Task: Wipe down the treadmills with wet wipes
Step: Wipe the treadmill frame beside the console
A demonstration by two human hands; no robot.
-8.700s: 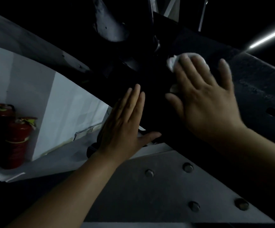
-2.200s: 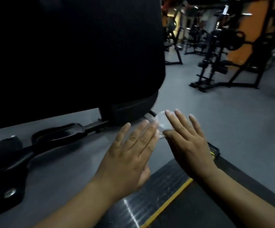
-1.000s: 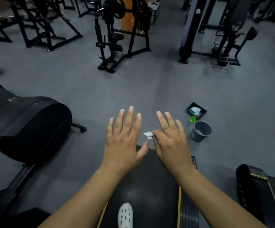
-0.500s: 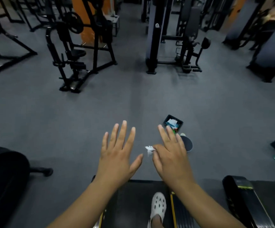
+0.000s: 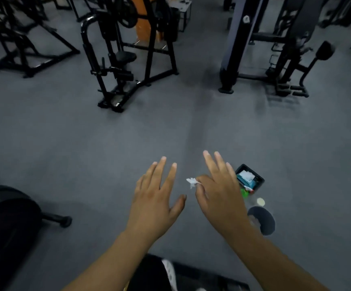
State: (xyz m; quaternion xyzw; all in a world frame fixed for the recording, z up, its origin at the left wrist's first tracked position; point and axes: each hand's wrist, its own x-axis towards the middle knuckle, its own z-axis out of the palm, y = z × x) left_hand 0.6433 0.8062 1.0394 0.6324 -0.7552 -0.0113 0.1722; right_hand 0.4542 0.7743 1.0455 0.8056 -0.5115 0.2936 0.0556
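While held out palm-down, left hand (image 5: 155,198) splayed, right hand (image 5: 218,196) pinching wipe (image 5: 192,182)

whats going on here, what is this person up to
A person stands in a gym with both hands held out over the grey floor. The right hand pinches a small crumpled wet wipe at thumb and forefinger; the left hand is open and holds nothing. On the floor just right of the right hand sit a black tray of supplies and a grey bin, so the wipe may be headed for the bin.
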